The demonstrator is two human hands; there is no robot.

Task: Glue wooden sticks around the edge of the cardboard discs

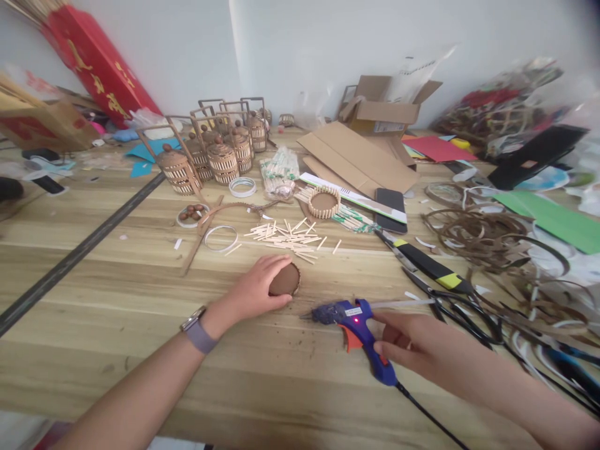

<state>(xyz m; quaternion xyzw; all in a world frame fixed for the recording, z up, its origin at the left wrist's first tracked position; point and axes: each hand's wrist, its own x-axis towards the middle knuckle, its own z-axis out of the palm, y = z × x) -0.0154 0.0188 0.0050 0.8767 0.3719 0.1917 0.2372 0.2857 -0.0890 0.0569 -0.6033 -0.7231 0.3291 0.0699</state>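
My left hand (257,286) curves around a round brown disc (284,280) with a low, rough rim, thumb at the near edge and fingers over the far left side. It rests at the table's middle. In my right hand (407,340) is the handle of a blue hot glue gun (359,319), its red light lit and its dark nozzle pointing left toward the disc. The orange trigger hangs free of my fingers. A clear glue stick (403,303) sticks out behind the gun. Beyond the disc lie loose short wooden sticks (285,237).
Behind stand several small lidded stick baskets (222,161) with tall handles. A stick-rimmed ring (324,203) lies beside a phone (392,209). Black-handled scissors (462,315), a utility knife (429,265) and tangled brown strips (487,225) crowd the right. The gun's cord (429,412) runs off the near edge.
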